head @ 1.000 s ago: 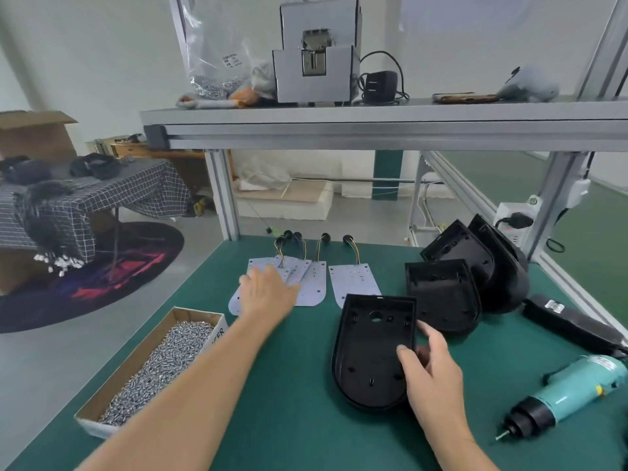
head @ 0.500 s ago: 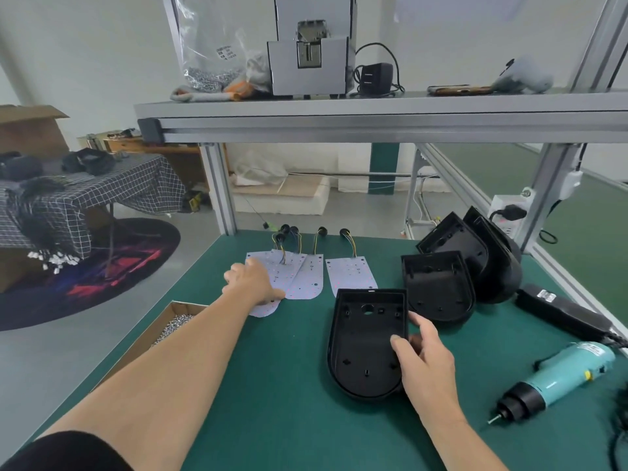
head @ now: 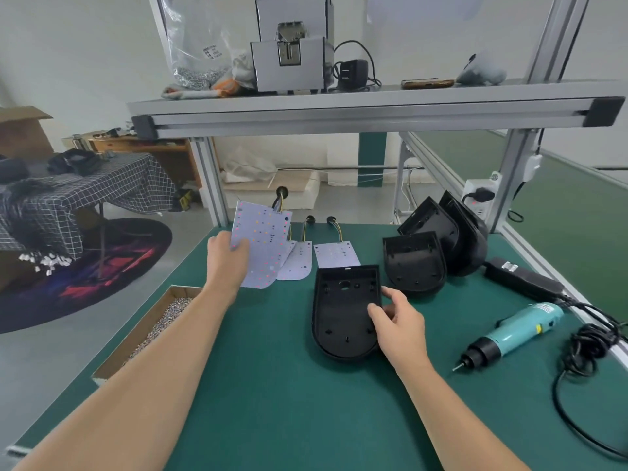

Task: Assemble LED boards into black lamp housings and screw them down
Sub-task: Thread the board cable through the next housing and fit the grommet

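Your left hand point(head: 227, 263) holds a flat white LED board point(head: 263, 246) with little coloured dots on it. Your thumb and fingers pinch the board's left edge. The board is up off the green table top point(head: 272, 385) and tilted, with its dotted face toward you. Its yellow wires go up to a small black plug point(head: 281, 192) at the top. Two more white boards point(head: 299, 263) lie flat on the table just behind it, side by side, each with its own wires. Your right hand point(head: 397, 321) is on the open black plastic lamp housing point(head: 343, 311), which lies flat in the middle of the table with its hollow side up. Your thumb and curled fingers grip its right wall. The held board and this housing are apart, with the board to its left. Another black housing point(head: 413, 263) lies just behind your right hand, and more black housings point(head: 455, 229) lean in a stack behind that one. A blue-green electric screwdriver point(head: 516, 331) lies on the table to your right, its tip pointing toward you. Behind it is a long black power box point(head: 523, 278). A brown cardboard box of small silver screws point(head: 153, 331) sits at the left edge of the table, near your left arm.
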A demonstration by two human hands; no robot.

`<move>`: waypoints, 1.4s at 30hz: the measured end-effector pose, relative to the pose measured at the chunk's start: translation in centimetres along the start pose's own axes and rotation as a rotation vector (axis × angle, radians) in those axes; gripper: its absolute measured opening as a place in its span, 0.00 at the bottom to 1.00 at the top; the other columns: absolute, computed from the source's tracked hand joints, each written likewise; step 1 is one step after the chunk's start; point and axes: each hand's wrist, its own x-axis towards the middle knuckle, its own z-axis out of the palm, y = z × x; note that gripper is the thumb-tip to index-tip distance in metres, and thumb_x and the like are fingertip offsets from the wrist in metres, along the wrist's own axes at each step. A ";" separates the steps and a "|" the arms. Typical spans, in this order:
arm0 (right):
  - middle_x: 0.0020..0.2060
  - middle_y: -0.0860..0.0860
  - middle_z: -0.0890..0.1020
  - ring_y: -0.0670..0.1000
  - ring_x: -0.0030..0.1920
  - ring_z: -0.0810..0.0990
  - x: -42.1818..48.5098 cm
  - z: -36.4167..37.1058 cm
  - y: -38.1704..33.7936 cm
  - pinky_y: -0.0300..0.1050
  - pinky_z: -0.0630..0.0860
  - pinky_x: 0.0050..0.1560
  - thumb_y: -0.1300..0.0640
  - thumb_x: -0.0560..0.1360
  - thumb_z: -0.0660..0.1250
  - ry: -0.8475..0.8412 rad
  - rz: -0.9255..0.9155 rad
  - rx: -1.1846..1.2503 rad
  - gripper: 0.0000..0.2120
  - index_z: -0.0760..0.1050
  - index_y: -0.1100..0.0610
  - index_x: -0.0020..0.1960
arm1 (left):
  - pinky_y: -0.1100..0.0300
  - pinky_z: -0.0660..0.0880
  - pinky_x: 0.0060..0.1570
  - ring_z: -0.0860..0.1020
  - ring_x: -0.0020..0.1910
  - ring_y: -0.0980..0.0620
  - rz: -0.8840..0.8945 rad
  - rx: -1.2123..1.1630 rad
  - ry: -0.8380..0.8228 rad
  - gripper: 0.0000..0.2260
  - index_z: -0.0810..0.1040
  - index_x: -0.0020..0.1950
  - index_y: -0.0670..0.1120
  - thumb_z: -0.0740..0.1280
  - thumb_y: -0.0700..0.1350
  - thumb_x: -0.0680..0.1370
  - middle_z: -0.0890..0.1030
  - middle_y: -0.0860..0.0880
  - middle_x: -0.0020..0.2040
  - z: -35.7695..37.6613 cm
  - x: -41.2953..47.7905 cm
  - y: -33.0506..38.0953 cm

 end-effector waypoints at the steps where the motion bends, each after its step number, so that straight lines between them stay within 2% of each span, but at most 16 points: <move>1: 0.30 0.43 0.78 0.40 0.30 0.75 -0.1 0.0 -0.2 0.30 0.70 0.33 0.56 0.76 0.69 -0.002 -0.003 -0.010 0.17 0.78 0.50 0.65 | 0.56 0.56 0.32 0.59 0.33 0.50 0.029 -0.069 0.018 0.14 0.58 0.35 0.47 0.62 0.42 0.76 0.62 0.49 0.40 -0.5 -1.1 0.5; 5: 0.32 0.46 0.81 0.44 0.36 0.77 -0.7 -0.2 -0.8 0.37 0.72 0.38 0.56 0.75 0.69 -0.043 -0.006 -0.131 0.12 0.81 0.53 0.58 | 0.59 0.58 0.36 0.63 0.36 0.55 0.098 -0.330 0.030 0.22 0.61 0.31 0.47 0.67 0.60 0.70 0.63 0.52 0.39 -3.1 -5.8 3.0; 7: 0.36 0.49 0.81 0.50 0.41 0.78 -1.1 -0.4 -1.0 0.40 0.72 0.40 0.56 0.74 0.69 -0.078 -0.014 -0.224 0.07 0.81 0.53 0.51 | 0.56 0.59 0.42 0.65 0.40 0.54 0.125 -0.496 -0.002 0.24 0.68 0.33 0.42 0.70 0.62 0.69 0.66 0.49 0.42 -4.5 -7.4 4.7; 11: 0.42 0.48 0.81 0.54 0.47 0.78 -2.0 -1.2 -1.3 0.47 0.75 0.49 0.52 0.73 0.69 -0.186 0.058 -0.355 0.06 0.77 0.54 0.46 | 0.51 0.66 0.49 0.72 0.45 0.47 0.205 -0.742 -0.194 0.12 0.80 0.36 0.51 0.71 0.58 0.70 0.75 0.43 0.43 -7.3 -10.1 9.6; 13: 0.51 0.48 0.80 0.54 0.54 0.78 -2.3 -1.5 -1.9 0.48 0.74 0.53 0.43 0.74 0.68 -0.184 0.060 -0.471 0.16 0.77 0.54 0.53 | 0.58 0.72 0.48 0.78 0.44 0.51 0.272 -0.828 -0.329 0.11 0.80 0.39 0.49 0.71 0.56 0.72 0.81 0.49 0.41 -8.2 -11.1 11.9; 15: 0.62 0.49 0.74 0.53 0.61 0.75 -2.5 -1.7 -3.0 0.50 0.73 0.59 0.37 0.75 0.67 -0.100 -0.031 -0.500 0.28 0.72 0.53 0.67 | 0.62 0.74 0.52 0.80 0.49 0.53 0.309 -0.894 -0.470 0.11 0.82 0.40 0.51 0.74 0.58 0.72 0.83 0.53 0.44 -8.6 -12.0 13.9; 17: 0.68 0.46 0.66 0.49 0.58 0.77 -2.3 -2.0 -4.7 0.49 0.74 0.58 0.40 0.74 0.70 -0.099 -0.125 -0.323 0.37 0.61 0.49 0.78 | 0.58 0.73 0.62 0.79 0.60 0.49 0.308 -0.994 -0.556 0.10 0.83 0.38 0.51 0.71 0.55 0.75 0.82 0.49 0.52 -8.5 -12.6 15.5; 20: 0.70 0.42 0.60 0.48 0.47 0.76 -2.1 -1.6 -7.0 0.44 0.76 0.56 0.49 0.73 0.75 -0.323 -0.210 -0.157 0.47 0.48 0.42 0.81 | 0.46 0.68 0.72 0.73 0.71 0.37 0.259 -1.182 -0.711 0.10 0.79 0.40 0.44 0.70 0.50 0.76 0.77 0.38 0.65 -8.4 -13.1 17.5; 23: 0.73 0.48 0.60 0.51 0.55 0.69 -2.4 -0.3 -8.6 0.54 0.72 0.67 0.53 0.74 0.74 -0.417 -0.299 -0.185 0.48 0.45 0.39 0.81 | 0.38 0.66 0.72 0.69 0.72 0.31 0.240 -1.336 -0.904 0.15 0.74 0.41 0.40 0.70 0.51 0.74 0.72 0.31 0.70 -8.5 -13.7 19.8; 26: 0.68 0.51 0.66 0.51 0.54 0.71 -2.2 1.2 -9.0 0.52 0.73 0.64 0.56 0.77 0.70 -0.433 -0.355 -0.179 0.38 0.54 0.42 0.81 | 0.38 0.71 0.68 0.71 0.70 0.29 0.145 -1.482 -1.009 0.22 0.75 0.40 0.39 0.52 0.50 0.85 0.70 0.30 0.70 -8.7 -14.5 21.8; 29: 0.63 0.52 0.71 0.46 0.38 0.72 -1.9 2.0 -8.3 0.34 0.70 0.49 0.57 0.81 0.65 -0.469 -0.351 -0.251 0.19 0.73 0.49 0.71 | 0.43 0.76 0.64 0.74 0.68 0.31 0.067 -1.586 -0.981 0.25 0.75 0.40 0.37 0.51 0.53 0.84 0.75 0.29 0.66 -9.4 -15.0 23.2; 31: 0.56 0.53 0.77 0.47 0.42 0.76 -1.8 2.1 -7.9 0.27 0.67 0.42 0.57 0.83 0.62 -0.416 -0.380 -0.344 0.11 0.79 0.55 0.62 | 0.49 0.80 0.58 0.80 0.61 0.36 0.032 -1.587 -0.863 0.19 0.75 0.45 0.37 0.57 0.51 0.84 0.81 0.33 0.60 -9.7 -14.4 23.3; 33: 0.49 0.54 0.82 0.51 0.46 0.81 -1.5 1.6 -8.1 0.34 0.74 0.46 0.57 0.84 0.60 -0.287 -0.405 -0.244 0.11 0.80 0.59 0.56 | 0.54 0.83 0.49 0.85 0.53 0.47 -0.009 -1.408 -0.576 0.12 0.78 0.51 0.40 0.61 0.48 0.85 0.86 0.41 0.53 -9.6 -13.3 22.2; 35: 0.43 0.53 0.85 0.47 0.44 0.85 -0.8 0.5 -9.5 0.42 0.80 0.49 0.57 0.84 0.61 -0.134 -0.387 0.008 0.11 0.79 0.62 0.50 | 0.51 0.81 0.55 0.85 0.50 0.50 -0.099 -1.173 -0.342 0.09 0.79 0.56 0.39 0.61 0.42 0.85 0.85 0.44 0.55 -8.5 -12.1 19.5; 37: 0.38 0.51 0.85 0.44 0.39 0.85 0.4 -1.1 -11.3 0.41 0.81 0.45 0.57 0.83 0.62 -0.013 -0.372 0.177 0.11 0.77 0.62 0.47 | 0.46 0.76 0.64 0.83 0.51 0.50 -0.222 -1.004 -0.304 0.09 0.76 0.62 0.38 0.59 0.38 0.85 0.82 0.42 0.61 -7.1 -11.6 15.9; 42: 0.34 0.54 0.83 0.42 0.33 0.83 1.4 -3.3 -13.2 0.42 0.80 0.39 0.57 0.84 0.61 0.007 -0.546 -0.018 0.13 0.74 0.65 0.45 | 0.46 0.74 0.59 0.81 0.53 0.46 -0.570 -0.909 -0.245 0.11 0.74 0.66 0.36 0.59 0.35 0.84 0.78 0.38 0.67 -3.6 -13.2 7.9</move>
